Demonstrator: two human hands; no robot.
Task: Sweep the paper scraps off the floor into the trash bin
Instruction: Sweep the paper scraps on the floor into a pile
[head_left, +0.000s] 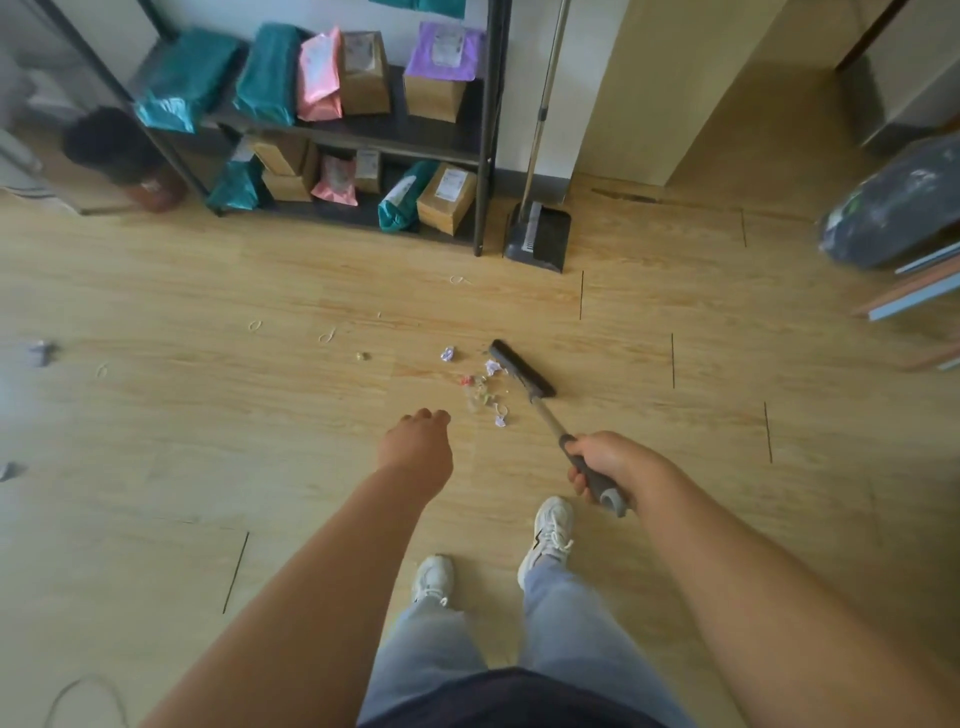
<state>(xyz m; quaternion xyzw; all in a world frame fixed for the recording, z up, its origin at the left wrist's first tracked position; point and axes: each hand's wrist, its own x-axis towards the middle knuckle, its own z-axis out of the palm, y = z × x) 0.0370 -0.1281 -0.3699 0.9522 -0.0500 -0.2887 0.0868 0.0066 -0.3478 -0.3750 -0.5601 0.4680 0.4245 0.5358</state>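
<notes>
The right hand (608, 462) grips the black-bristled broom (521, 369) by its grey handle end, the left hand (418, 441) loosely curled and empty; the small crumpled paper scraps (485, 387) look featherlight, easily scattered.

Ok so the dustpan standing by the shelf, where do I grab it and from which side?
Grip the long upright handle, not the tray of the dustpan: it stands near vertical. Come from the front, since the shelf stands close beside it. Your left hand is free; the right hand holds the broom.
</notes>
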